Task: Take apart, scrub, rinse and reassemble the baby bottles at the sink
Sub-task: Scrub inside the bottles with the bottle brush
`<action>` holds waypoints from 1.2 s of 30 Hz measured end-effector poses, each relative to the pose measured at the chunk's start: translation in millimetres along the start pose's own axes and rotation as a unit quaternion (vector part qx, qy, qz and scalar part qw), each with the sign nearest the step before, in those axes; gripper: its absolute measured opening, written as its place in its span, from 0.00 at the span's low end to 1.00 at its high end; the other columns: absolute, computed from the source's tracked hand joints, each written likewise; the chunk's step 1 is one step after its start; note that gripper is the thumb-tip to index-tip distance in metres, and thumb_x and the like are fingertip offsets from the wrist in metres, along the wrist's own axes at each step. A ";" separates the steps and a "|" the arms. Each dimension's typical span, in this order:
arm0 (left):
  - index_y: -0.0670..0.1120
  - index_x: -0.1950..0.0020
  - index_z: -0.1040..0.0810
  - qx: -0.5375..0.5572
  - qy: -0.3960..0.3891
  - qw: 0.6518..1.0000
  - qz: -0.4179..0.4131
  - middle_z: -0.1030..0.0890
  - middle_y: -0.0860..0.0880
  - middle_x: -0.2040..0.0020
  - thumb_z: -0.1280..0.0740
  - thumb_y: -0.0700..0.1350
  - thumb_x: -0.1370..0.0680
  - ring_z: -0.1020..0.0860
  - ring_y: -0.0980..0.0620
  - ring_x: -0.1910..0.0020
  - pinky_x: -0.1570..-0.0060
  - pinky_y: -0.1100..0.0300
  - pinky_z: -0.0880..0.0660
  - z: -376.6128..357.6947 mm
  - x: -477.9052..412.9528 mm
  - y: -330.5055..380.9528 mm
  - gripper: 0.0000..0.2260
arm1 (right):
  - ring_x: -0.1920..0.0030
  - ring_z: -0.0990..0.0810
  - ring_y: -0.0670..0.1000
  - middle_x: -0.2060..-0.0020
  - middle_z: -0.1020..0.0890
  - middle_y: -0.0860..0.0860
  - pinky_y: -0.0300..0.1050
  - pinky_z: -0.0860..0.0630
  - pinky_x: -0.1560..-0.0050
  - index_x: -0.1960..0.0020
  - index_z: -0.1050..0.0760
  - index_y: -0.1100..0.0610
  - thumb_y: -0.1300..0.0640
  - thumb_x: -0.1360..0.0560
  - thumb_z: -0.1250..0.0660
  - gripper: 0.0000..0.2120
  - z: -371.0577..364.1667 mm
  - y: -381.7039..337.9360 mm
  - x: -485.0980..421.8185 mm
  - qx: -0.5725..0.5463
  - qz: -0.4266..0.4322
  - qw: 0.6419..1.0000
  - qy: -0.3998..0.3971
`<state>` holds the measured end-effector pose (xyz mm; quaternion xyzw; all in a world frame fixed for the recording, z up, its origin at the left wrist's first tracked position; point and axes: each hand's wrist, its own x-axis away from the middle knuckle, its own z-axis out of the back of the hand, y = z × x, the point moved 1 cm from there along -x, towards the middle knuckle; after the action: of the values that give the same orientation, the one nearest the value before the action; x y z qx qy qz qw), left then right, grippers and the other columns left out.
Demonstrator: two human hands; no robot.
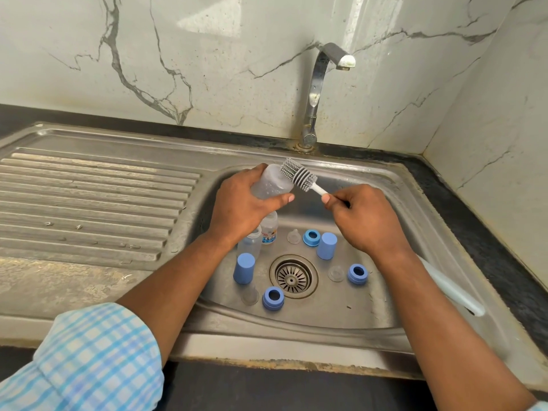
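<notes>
A shiny metal tap (pixel 317 93) stands at the far side, near the middle. Its spout bends over to the right and has a white, crusty tip. Brown marks ring its foot. Behind it is a pale wall (pixel 207 69) with grey lines like marble. Another wall like it (pixel 498 129) stands on the right, and the two meet in the far right corner. A black counter (pixel 489 247) runs along the foot of both walls. On the left lies a steel draining board (pixel 89 203) with long ridges. Its near part looks dull and stained brown. A round drain (pixel 293 277) with little slots sits near the middle.
</notes>
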<state>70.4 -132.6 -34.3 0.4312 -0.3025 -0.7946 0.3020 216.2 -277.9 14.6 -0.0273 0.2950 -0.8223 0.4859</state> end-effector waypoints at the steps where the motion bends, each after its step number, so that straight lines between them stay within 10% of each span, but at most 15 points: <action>1: 0.56 0.44 0.18 -0.004 0.002 1.000 -0.001 0.16 0.57 0.54 0.24 0.62 0.33 0.19 0.58 0.54 0.54 0.53 0.21 0.0 -0.5 -0.8 0.20 | 0.72 0.30 0.52 0.75 0.25 0.51 0.44 0.34 0.71 0.63 0.21 0.52 0.48 0.20 0.36 0.16 0.4 -1.5 0.6 -0.003 0.006 1.000 -0.007; 36: 0.54 0.50 0.17 -0.023 0.030 0.998 0.060 0.17 0.59 0.58 0.23 0.56 0.31 0.21 0.63 0.58 0.56 0.59 0.23 2.7 -3.4 -4.9 0.13 | 0.76 0.34 0.47 0.79 0.31 0.47 0.42 0.39 0.71 0.70 0.33 0.45 0.47 0.19 0.36 0.21 -11.4 -15.4 3.5 -0.011 0.084 0.996 -0.024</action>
<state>68.4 -126.4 -35.0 0.4291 -0.3005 -0.7685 0.3674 198.5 -270.0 12.2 -0.0275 0.2930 -0.7743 0.5603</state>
